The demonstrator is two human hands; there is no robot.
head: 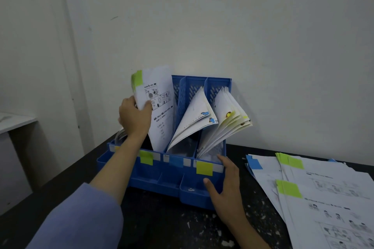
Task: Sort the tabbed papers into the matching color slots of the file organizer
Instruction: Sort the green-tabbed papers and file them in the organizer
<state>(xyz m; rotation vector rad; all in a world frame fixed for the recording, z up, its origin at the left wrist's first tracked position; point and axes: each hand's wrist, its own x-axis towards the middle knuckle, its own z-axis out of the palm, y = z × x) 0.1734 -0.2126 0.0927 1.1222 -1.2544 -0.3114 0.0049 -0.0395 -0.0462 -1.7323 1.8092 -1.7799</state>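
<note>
Blue organizer [162, 176] holds papers; left fingers [148, 105] grip green-tabbed paper [155, 95], right fingers [222, 158] straight against it.

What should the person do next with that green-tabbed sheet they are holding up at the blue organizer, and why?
Probably lower it into the slot. The left hand grips the green-tabbed white sheet standing over the blue plastic file organizer's slot marked with a green label; colours match. The right hand braces the organizer's front corner.

Left hand [133, 115] holds green-tabbed paper [156, 107] in organizer [162, 176].
</note>
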